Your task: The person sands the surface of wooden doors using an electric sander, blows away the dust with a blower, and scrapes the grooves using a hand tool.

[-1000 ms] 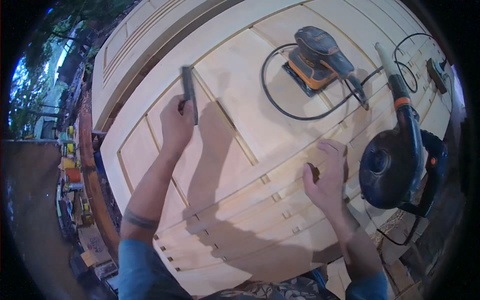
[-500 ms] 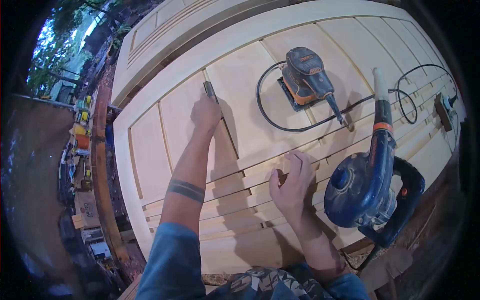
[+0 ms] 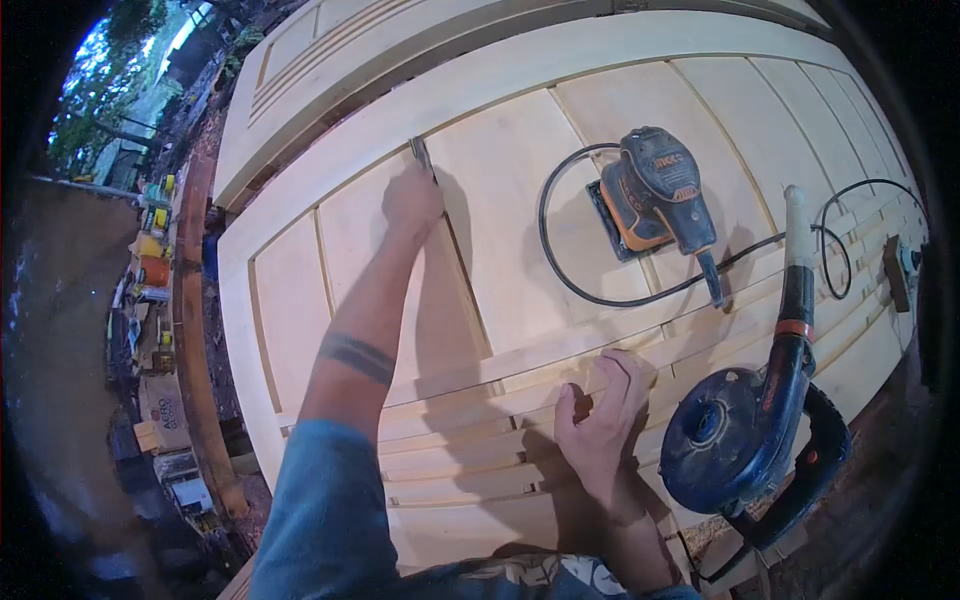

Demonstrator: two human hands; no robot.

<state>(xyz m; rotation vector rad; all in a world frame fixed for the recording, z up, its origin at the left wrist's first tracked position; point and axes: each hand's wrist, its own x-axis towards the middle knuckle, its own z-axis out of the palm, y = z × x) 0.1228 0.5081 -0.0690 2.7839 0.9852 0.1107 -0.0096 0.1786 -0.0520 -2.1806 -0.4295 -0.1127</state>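
Observation:
My left hand [image 3: 412,203] is closed around a narrow, flat metal tool [image 3: 420,154] that resembles a chisel; its handle is hidden in the fist. The tool's end lies at the far end of a groove between two panels of a pale wooden door [image 3: 510,160]. Over the slatted part nearer my body hovers my right hand [image 3: 603,425], fingers curled, thumb apart, and nothing visible in it. Just right of that hand rests a dark blue blower [image 3: 715,435] with a pale nozzle. An orange and black sander [image 3: 655,190] sits on the panels beyond.
The sander's black cable [image 3: 625,303] loops across the door. At the right edge lies a small wooden block [image 3: 895,273]. Another panelled door [image 3: 300,130] stands behind. To the left, a brown beam [image 3: 190,330] runs beside cluttered containers and a cardboard box [image 3: 163,410].
The view has shifted, so the door, sander and blower appear lower and farther right. My left hand has slid the tool along the groove to its far end. My right hand stays half curled.

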